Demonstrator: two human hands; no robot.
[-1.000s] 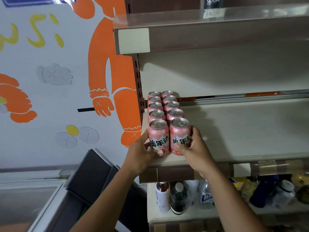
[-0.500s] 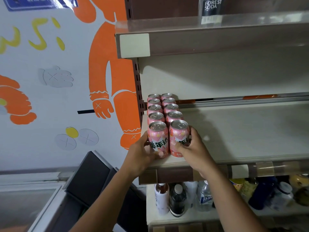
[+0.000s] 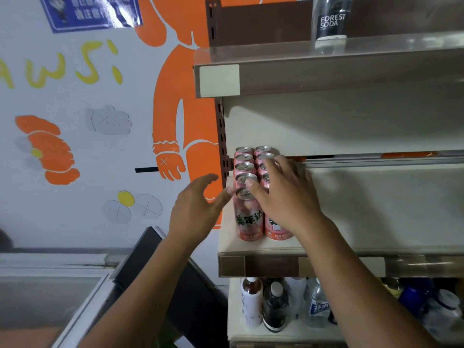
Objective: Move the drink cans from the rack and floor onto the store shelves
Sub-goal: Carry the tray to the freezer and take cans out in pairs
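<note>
Item: drink cans point(image 3: 248, 217), pink w/ green lettering, silver tops, 2 rows, sitting at shelf point(image 3: 364, 209) front-left corner. I'm seeing R hand point(image 3: 286, 197) lying over can tops, fingers spread; L hand point(image 3: 195, 209) hovering just left, fingers apart.

Pink drink cans point(image 3: 248, 217) stand upright in two touching rows at the shelf's point(image 3: 364, 212) left end.

The right row of pink aluminium cans point(image 3: 276, 227) is mostly covered by the right hand point(image 3: 286, 197); the clear black-labelled bottle point(image 3: 330, 21) is cropped above.
</note>
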